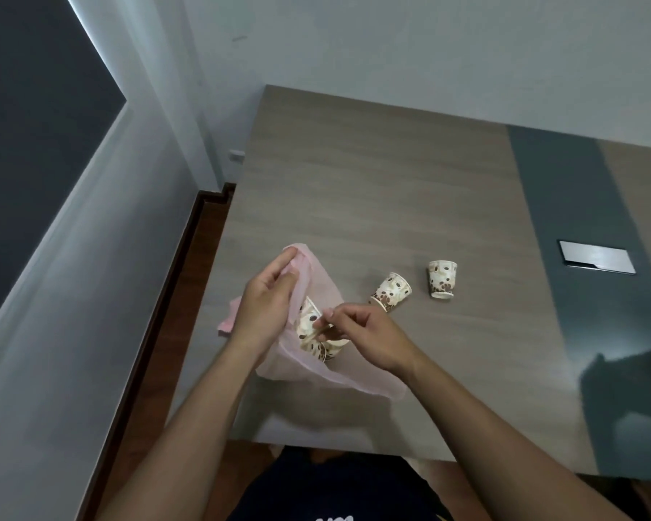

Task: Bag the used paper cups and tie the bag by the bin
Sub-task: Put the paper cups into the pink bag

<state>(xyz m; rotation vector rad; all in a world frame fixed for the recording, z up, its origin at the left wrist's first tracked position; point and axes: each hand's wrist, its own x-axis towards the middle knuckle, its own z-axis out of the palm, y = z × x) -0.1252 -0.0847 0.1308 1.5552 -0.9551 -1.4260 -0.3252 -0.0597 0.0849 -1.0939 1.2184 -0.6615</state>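
A thin pink plastic bag (316, 280) lies open near the table's left front corner. My left hand (267, 302) pinches its upper rim and holds the mouth up. My right hand (358, 330) grips a patterned paper cup (309, 319) at the bag's mouth, with other cups (326, 351) showing through the plastic below it. To the right of the bag, a paper cup (389, 291) lies on its side on the table. Further right, another cup (442, 278) stands upside down.
The wooden table (373, 182) has a dark strip on its right part with a metal cover plate (596, 257). The left table edge runs beside a wall and a strip of brown floor (173, 332). No bin is in view.
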